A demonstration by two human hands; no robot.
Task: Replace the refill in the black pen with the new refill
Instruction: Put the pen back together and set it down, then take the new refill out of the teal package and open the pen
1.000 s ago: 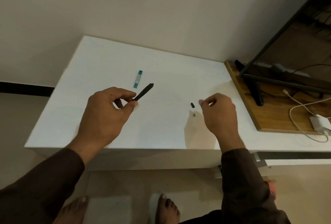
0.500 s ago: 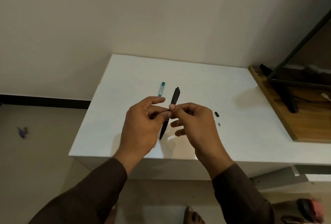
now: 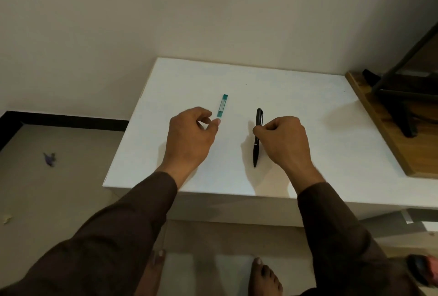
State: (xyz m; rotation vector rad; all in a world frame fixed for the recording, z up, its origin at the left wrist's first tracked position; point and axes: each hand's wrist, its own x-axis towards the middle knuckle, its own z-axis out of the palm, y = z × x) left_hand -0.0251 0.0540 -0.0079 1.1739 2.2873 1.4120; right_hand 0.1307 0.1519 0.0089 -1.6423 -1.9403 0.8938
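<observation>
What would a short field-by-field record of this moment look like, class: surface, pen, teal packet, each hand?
surface: white table against a wall
black pen: on the table, lengthwise away from the person, looks assembled
teal packet: flat on the table, left of the pen
right hand: fingers curled at the pen's middle, touching it
left hand: empty, thumb tip just short of the packet's near end
wooden board: at the table's right edge

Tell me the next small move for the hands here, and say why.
Probably let the right hand release the black pen and draw back. The pen looks whole, lies along the white table, and the fingers are closed at its middle. The left hand holds nothing, its thumb near the teal packet.
</observation>
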